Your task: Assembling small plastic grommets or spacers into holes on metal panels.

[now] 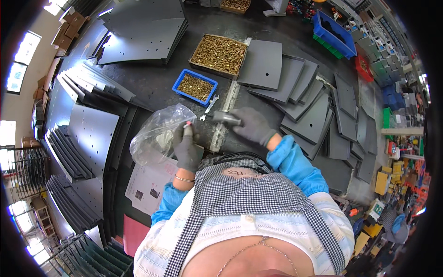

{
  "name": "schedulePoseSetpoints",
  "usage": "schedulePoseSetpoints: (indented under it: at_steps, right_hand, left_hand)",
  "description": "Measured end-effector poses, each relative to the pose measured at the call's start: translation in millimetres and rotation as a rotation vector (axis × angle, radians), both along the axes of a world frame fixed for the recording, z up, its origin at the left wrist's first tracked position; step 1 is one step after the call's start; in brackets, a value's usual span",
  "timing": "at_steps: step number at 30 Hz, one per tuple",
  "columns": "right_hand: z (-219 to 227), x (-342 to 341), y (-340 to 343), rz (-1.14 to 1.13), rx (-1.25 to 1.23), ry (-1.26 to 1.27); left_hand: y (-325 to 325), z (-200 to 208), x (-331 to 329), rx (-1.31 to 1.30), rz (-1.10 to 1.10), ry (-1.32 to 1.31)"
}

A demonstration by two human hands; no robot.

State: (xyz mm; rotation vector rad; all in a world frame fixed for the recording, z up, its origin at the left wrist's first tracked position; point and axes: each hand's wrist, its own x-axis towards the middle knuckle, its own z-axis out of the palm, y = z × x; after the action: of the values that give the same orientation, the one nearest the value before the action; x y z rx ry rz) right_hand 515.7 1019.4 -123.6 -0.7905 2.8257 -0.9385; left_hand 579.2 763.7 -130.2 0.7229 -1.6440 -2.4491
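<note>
My left hand [186, 148], in a grey glove, is closed at the edge of a clear plastic bag [154, 134] with some pale contents that I cannot make out. A small reddish spot shows at its thumb tip. My right hand [255, 127], also gloved, grips a short dark grey metal piece [227, 118] whose exact kind is unclear. Just beyond lies a wrench [210, 106] on the dark table. Behind the wrench stands a blue tray [174, 87] of small brass-coloured parts, and farther back a cardboard box [191, 61] full of larger brass-coloured pieces.
Grey metal panels [261, 62] lie overlapping along the right. Stacked panels [90, 134] stand at the left, with more large sheets [145, 39] behind. A printed sheet [138, 184] lies beside my left forearm. A blue crate [332, 34] sits at the back right.
</note>
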Motion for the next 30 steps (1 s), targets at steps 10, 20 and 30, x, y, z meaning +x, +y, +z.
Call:
schedulePoseSetpoints:
  at_steps: [10, 20, 30]
  right_hand:
    - [-39, -31, -111, -0.06, -0.175, 0.248]
    - [34, 44, -16, -0.309, -0.548, -0.437]
    - [26, 105, 54, -0.435, -0.778, -0.363]
  left_hand:
    - [-11, 15, -4, -0.277, 0.01, 0.032]
    - [56, 8, 5, -0.372, -0.543, 0.032]
    - [127, 32, 6, -0.351, -0.738, -0.13]
